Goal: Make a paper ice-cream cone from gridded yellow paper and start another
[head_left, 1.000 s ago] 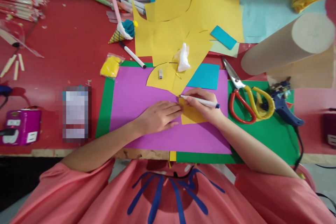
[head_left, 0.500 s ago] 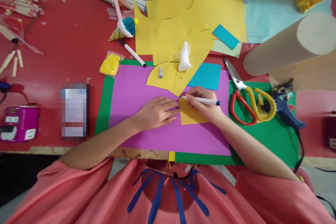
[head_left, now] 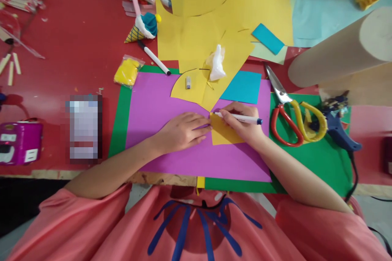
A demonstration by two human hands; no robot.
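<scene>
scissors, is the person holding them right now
No, the scissors lie untouched on the green sheet, while the right hand grips a white marker over the small yellow paper piece.

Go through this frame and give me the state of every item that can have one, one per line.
right hand: gripping the pen, tip on the paper
left hand: flat, pressing beside the yellow piece
pen: uncapped, held nearly level
yellow piece: flat on the purple sheet
scissors: lying shut, untouched
second marker: lying loose
glue gun: lying on its side
</scene>
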